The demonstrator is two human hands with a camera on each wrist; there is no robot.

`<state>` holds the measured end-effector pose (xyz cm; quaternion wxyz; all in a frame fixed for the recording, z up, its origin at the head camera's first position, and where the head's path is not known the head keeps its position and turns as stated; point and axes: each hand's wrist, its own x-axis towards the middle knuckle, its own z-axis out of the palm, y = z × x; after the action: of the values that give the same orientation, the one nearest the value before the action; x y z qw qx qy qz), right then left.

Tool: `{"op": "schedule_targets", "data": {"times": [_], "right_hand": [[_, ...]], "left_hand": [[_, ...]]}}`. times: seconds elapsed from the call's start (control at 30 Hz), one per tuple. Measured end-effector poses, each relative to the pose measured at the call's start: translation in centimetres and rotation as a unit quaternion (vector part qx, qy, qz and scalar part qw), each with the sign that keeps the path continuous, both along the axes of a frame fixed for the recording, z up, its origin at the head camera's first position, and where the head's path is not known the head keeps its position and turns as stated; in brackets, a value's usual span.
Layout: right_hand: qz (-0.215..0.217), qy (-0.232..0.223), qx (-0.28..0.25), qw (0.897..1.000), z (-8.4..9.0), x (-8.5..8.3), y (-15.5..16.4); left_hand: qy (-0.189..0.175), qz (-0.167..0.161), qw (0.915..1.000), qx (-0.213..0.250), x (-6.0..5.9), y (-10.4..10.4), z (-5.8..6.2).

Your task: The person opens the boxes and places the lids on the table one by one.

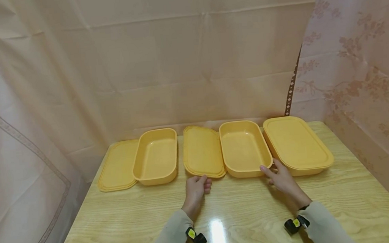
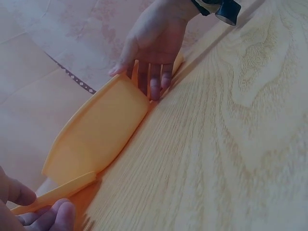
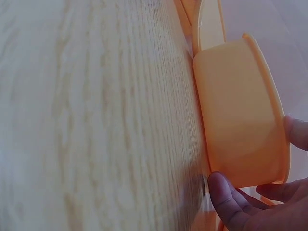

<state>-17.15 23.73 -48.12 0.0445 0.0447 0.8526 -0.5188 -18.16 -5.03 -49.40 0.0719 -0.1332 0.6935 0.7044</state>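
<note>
Lying in a row on the glossy wood-grain table (image 1: pixel 127 226) are smooth yellow plastic pieces, rounded rectangles: two open tubs, two loose lids, one lidded tub (image 1: pixel 297 144). The left hand (image 1: pixel 196 188) is pinching the near edge of the middle lid (image 1: pixel 202 151), fingers curled. The right hand (image 1: pixel 283 179) is gripping the right open tub (image 1: pixel 244 146) at its near right corner.

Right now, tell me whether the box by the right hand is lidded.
Open and empty: the box shows its bare inside; a lid lies beside it.
</note>
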Motion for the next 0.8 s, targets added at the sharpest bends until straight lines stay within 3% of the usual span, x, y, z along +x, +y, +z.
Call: {"op": "schedule_targets", "data": {"times": [0.4, 0.8], "right_hand": [[0.002, 0.002, 0.001, 1.000, -0.07, 0.00, 0.00], [0.005, 0.002, -0.007, 1.000, 0.02, 0.00, 0.01]], "left_hand": [[-0.014, -0.025, 0.9996, 0.005, 0.13, -0.57, -0.16], [-0.034, -0.024, 0.9985, 0.035, -0.12, -0.80, -0.47]]}}
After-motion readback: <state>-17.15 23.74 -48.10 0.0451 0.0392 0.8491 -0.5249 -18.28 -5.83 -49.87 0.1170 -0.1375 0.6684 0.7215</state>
